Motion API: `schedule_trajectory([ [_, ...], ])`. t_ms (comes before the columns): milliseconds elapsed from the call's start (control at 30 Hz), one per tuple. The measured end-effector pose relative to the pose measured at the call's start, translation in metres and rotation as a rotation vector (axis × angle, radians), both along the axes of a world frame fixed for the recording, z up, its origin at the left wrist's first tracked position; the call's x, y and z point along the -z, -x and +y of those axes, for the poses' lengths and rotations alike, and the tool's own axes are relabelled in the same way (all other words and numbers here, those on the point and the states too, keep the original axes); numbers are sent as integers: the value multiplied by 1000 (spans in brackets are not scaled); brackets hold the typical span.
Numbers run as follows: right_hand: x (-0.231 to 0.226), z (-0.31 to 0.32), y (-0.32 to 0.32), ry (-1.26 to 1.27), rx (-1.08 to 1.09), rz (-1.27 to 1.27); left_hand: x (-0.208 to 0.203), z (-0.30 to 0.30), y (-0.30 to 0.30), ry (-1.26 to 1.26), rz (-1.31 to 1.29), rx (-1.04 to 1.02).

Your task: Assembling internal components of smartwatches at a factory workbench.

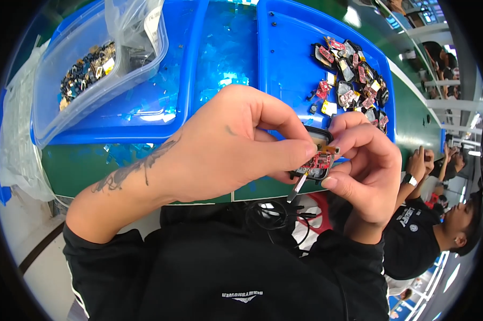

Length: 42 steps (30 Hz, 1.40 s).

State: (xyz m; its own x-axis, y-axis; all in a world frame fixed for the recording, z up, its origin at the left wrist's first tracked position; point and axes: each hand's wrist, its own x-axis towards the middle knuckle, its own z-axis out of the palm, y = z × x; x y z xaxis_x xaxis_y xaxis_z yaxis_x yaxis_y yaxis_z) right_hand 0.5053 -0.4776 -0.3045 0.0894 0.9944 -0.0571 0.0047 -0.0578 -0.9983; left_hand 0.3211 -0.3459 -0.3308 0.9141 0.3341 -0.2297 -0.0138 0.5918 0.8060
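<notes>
In front of me is a small black plastic device casing (318,174), open, with a red circuit board (322,159) inside it. My right hand (367,166) holds the casing from the right, its fingers curled round the far edge and its thumb at the near edge. From the left, my left hand (246,136) closes on the same casing, thumb and index fingertips pressed together at the board's left side. Whether those fingertips also pinch a small part is hidden. A narrow pale strip (298,187) sticks out of the casing toward me.
A blue tray (289,64) beyond my hands carries several opened casings with red boards (359,75). Left of it, blue film pieces lie in another blue tray (185,69), under a clear plastic bin (49,115) of small parts. Black cables (268,214) hang below the green table (70,171). A co-worker (428,235) sits right.
</notes>
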Motion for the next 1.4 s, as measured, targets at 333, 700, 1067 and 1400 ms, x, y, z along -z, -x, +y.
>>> schedule_trajectory([
  [333,-1,5,-3,3,-50,-222,8,1,3,-151,64,117],
  [700,-6,25,-22,85,-271,-342,8,2,3,-263,29,149],
  [1067,-4,28,-24,124,-415,-289,23,3,-4,-242,-8,251],
  [1400,-4,30,-27,135,-471,-282,17,-1,-2,-193,36,291],
])
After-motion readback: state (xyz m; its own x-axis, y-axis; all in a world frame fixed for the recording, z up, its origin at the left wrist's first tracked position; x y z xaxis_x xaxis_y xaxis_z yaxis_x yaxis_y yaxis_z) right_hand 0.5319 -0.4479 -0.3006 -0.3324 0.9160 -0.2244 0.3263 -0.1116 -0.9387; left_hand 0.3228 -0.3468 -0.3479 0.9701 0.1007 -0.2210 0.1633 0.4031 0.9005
